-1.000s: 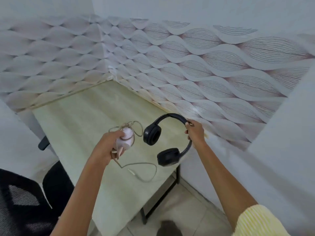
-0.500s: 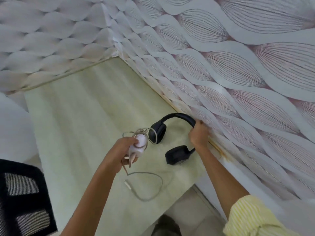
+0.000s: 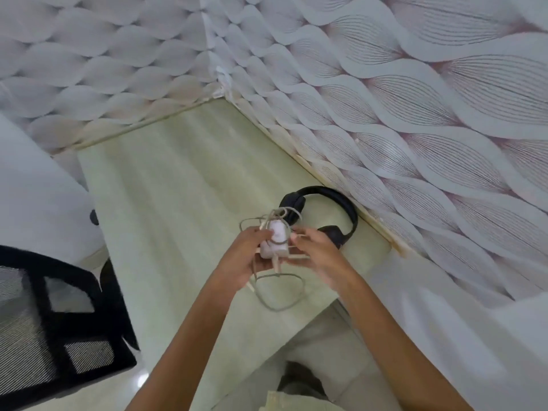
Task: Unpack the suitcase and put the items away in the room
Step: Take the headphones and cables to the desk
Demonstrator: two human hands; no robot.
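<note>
both hands (image 3: pixel 243 256) (image 3: pixel 318 256) grip white charger (image 3: pixel 275 243); headphones (image 3: pixel 341 206) on desk (image 3: pixel 166 185).

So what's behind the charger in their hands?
Black headphones lie on the desk by the wall. The charger and the right hand cover parts of both ear cups.

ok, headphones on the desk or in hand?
On the desk: the headphones lie by the wall; left hand and right hand hold the white charger.

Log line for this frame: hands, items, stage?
left hand: holds charger | right hand: holds charger too | cable: hangs in loops | headphones: on desk by wall | stage: charger not yet put down
</note>
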